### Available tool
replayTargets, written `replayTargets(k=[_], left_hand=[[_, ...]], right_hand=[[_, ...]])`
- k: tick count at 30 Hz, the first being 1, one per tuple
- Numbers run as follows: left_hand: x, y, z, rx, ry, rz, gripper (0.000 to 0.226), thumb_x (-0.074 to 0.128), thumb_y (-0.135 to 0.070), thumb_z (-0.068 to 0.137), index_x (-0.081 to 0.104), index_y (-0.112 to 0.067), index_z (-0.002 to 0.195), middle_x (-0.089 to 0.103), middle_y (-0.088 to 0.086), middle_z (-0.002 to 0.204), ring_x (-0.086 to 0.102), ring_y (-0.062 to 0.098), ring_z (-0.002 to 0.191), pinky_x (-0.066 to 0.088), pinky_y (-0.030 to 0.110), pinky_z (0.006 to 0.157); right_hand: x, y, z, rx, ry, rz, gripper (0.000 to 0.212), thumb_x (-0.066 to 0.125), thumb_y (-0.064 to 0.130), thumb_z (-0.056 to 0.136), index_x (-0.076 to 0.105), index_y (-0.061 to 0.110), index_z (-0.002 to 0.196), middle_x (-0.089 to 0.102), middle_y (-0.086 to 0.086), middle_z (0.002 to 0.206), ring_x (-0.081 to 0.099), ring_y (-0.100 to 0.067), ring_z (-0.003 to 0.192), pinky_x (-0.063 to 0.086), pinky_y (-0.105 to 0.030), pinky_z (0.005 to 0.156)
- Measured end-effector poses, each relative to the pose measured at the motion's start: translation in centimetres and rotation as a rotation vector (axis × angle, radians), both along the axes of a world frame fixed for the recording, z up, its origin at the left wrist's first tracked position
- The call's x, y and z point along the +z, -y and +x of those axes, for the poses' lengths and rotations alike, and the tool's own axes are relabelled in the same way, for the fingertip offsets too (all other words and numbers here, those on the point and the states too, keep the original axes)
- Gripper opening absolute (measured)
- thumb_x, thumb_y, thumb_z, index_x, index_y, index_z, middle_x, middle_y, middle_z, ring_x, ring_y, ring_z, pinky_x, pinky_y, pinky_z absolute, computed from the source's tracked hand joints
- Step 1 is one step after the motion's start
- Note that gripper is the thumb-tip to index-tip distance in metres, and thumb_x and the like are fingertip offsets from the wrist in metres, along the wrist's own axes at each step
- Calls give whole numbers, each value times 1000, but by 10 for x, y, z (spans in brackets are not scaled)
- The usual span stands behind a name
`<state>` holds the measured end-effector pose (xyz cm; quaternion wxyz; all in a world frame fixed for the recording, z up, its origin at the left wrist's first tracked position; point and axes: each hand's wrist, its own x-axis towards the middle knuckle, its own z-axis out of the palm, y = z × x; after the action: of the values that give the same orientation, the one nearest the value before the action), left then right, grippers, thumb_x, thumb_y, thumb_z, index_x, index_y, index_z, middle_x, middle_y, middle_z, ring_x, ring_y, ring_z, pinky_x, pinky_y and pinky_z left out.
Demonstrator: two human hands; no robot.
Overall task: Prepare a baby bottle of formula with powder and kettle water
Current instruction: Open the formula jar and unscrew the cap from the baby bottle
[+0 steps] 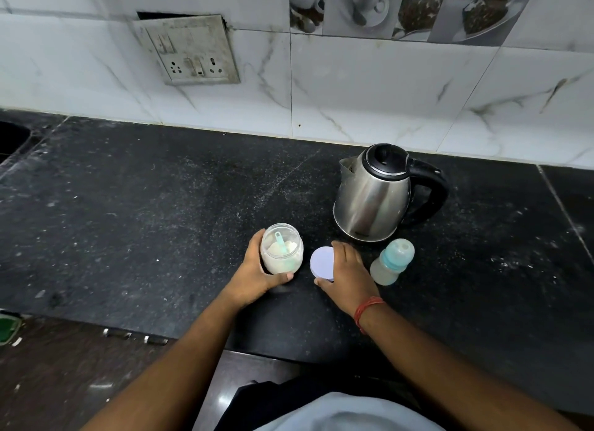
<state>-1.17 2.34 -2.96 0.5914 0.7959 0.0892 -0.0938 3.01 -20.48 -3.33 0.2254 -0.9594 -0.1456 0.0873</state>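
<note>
An open clear jar (282, 249) of white formula powder stands on the black counter (144, 205), a pale teal scoop (282, 242) sticking out of the powder. My left hand (257, 276) wraps around the jar from the left. My right hand (347, 276) grips the jar's round pale lavender lid (322, 263), held just right of the jar, low over the counter. A capped baby bottle (392, 262) with a teal collar stands right of that hand. Behind it sits a steel kettle (374, 194) with a black lid and handle, spout pointing left.
A tiled wall with a switch and socket plate (189, 49) rises behind the counter. A dark sink edge (13, 138) shows at far left. The counter's front edge runs below my forearms, with drawer handles (135, 335) underneath at left.
</note>
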Motion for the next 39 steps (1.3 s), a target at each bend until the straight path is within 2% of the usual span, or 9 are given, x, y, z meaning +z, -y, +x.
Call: replayTargets(k=[3, 6, 8, 13, 16, 20, 26, 32, 39], left_hand=[[9, -8, -9, 53, 5, 10, 122, 87, -52, 65, 15, -28, 161, 28, -14, 164, 28, 0, 150, 24, 24, 123], [23, -13, -14, 138, 102, 49, 112, 69, -66, 72, 16, -27, 163, 18, -14, 168, 16, -1, 154, 16, 31, 128], [33, -13, -12, 141, 191, 104, 104, 62, -66, 79, 16, -28, 164, 16, -17, 168, 12, -4, 154, 12, 31, 128], [58, 8, 6, 26, 396, 272, 90, 56, -59, 91, 14, -31, 164, 10, -17, 172, 4, 5, 159, 10, 38, 129], [73, 32, 18, -83, 479, 315, 87, 56, -57, 93, 13, -28, 164, 7, -14, 173, 0, 6, 159, 8, 35, 129], [83, 66, 32, -165, 525, 306, 87, 55, -56, 95, 13, -23, 164, 7, -12, 173, 0, 8, 160, 9, 32, 129], [76, 111, 37, -294, 481, 231, 88, 54, -56, 96, 10, -25, 165, 3, -18, 172, -3, 4, 159, 7, 27, 128], [49, 142, 28, -361, 376, 184, 91, 55, -59, 94, 10, -23, 165, 5, -16, 173, 0, 4, 159, 12, 40, 131], [31, 153, 32, -388, 293, 198, 97, 56, -64, 92, 6, -26, 165, 3, -16, 173, 0, 4, 159, 14, 46, 130]], right_hand=[[11, 3, -3, -3, 57, 64, 84, 73, 38, 87, 30, 7, 153, 35, -9, 156, 31, -25, 145, 28, -33, 119], [24, 7, -8, -17, 133, 144, 74, 72, 31, 89, 36, 8, 150, 41, -7, 153, 35, -23, 143, 31, -32, 117], [33, 9, -11, -29, 177, 197, 70, 73, 27, 88, 40, 8, 147, 45, -7, 150, 39, -22, 140, 33, -30, 115], [51, 12, -10, 0, 273, 245, 65, 72, 25, 90, 42, 7, 145, 47, -8, 148, 41, -22, 140, 33, -31, 118], [62, 17, -7, 4, 294, 332, 61, 72, 22, 90, 45, 9, 144, 45, -6, 151, 41, -19, 141, 34, -33, 118], [77, 34, -4, -21, 313, 425, 58, 71, 18, 91, 47, 11, 143, 46, -2, 151, 41, -12, 141, 31, -22, 117], [78, 80, -3, -196, 381, 475, 50, 70, 10, 90, 52, 8, 136, 52, -6, 143, 47, -18, 135, 36, -30, 115], [56, 118, -16, -364, 227, 450, 56, 71, 21, 92, 48, 12, 141, 48, -4, 145, 42, -8, 132, 35, -29, 114], [49, 129, -18, -349, 26, 451, 69, 76, 27, 88, 42, 17, 148, 44, 1, 150, 41, -10, 137, 30, -23, 111]])
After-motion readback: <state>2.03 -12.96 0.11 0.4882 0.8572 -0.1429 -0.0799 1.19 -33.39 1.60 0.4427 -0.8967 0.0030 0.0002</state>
